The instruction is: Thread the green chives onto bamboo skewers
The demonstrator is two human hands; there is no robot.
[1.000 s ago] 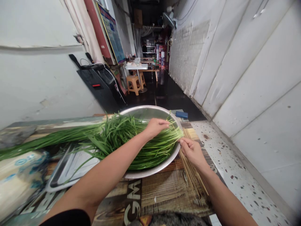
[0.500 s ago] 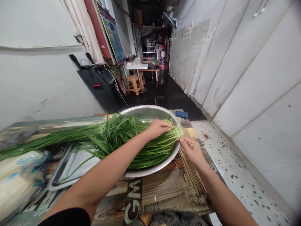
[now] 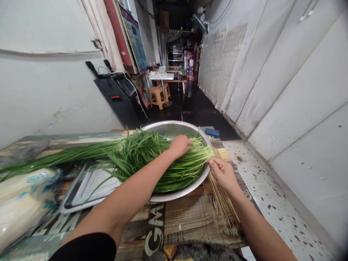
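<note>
A heap of garlic chives [image 3: 174, 170] fills a wide metal basin [image 3: 176, 198], leaves to the left and pale stem ends over the right rim. My left hand [image 3: 179, 146] lies on the stems in the middle of the basin, its fingers bent down into them. At the right rim, my right hand [image 3: 223, 173] is closed in a pinch beside the pale ends. What sits between its thumb and forefinger is too small to make out. Thin bamboo skewers [image 3: 223, 204] lie in a loose bundle on the table under my right hand and wrist.
More long chives [image 3: 70, 154] stretch across the table to the left. Below them are a metal tray [image 3: 94, 188] and a clear bag of pale contents [image 3: 29, 195]. A blue box [image 3: 212, 132] lies beyond the basin. Stools [image 3: 157, 97] stand farther back.
My left hand has drawn back from the stem ends toward the basin's middle, and its fingers have bent. My right hand stays at the rim. The view has shifted slightly.
</note>
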